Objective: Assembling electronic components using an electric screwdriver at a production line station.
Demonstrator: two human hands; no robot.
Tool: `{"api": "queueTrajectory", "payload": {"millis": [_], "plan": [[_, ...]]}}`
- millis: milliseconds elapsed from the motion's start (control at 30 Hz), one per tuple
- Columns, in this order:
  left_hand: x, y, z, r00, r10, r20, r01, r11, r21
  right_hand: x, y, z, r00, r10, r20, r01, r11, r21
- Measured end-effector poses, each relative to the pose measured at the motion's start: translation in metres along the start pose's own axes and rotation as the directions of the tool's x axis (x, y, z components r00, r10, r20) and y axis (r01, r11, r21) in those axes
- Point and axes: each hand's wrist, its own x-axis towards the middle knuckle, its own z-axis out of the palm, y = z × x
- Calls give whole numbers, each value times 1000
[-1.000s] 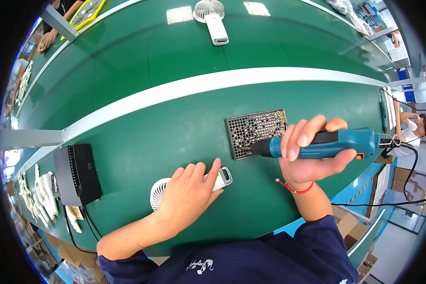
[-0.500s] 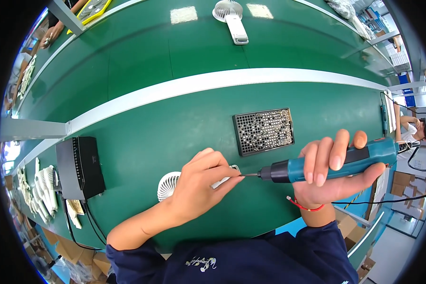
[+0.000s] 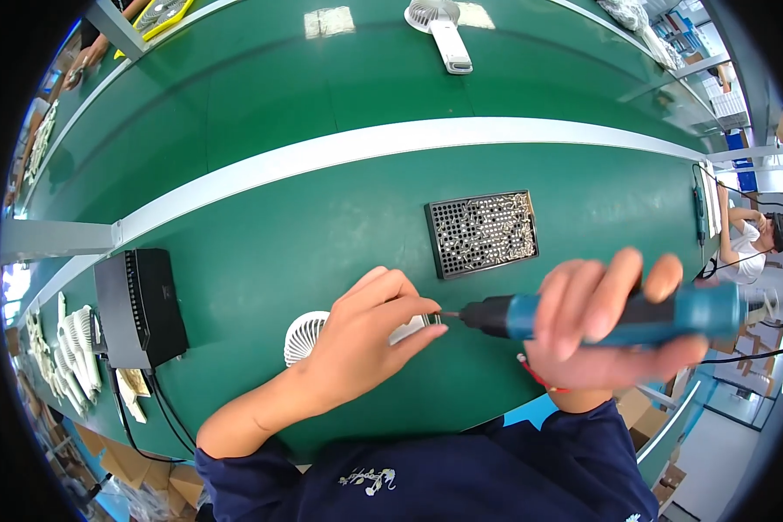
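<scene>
Right fingers wrap a cylindrical teal screwdriver — slim metal bit.

We see smooth plastic on the nearer fan and the power screwdriver. The screws look like shiny metal, the bench glossy, our shirt matt cloth.

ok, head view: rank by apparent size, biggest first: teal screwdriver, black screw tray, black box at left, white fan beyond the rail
1. Teal screwdriver, partly covered by the right hand
2. Black box and screw tray: too alike to rank
3. White fan, at the top edge
</scene>
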Motion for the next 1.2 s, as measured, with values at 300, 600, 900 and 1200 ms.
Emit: {"api": "queueTrajectory", "payload": {"millis": [300,600,900,1200], "plan": [[-7,-7,2,990,-77,116,67,994,91,-23,23,10,984,-25,177,35,998,-55],[-4,-3,-2,972,-137,193,113,985,131,-4,19,-3,834,246,494,-177,967,-184],[-10,-10,6,994,-86,73,76,988,137,-8,13,3,987,3,162,21,988,-150],[-8,-8,4,990,-99,99,82,984,157,9,39,-34,975,-173,139,208,927,-311]]}}
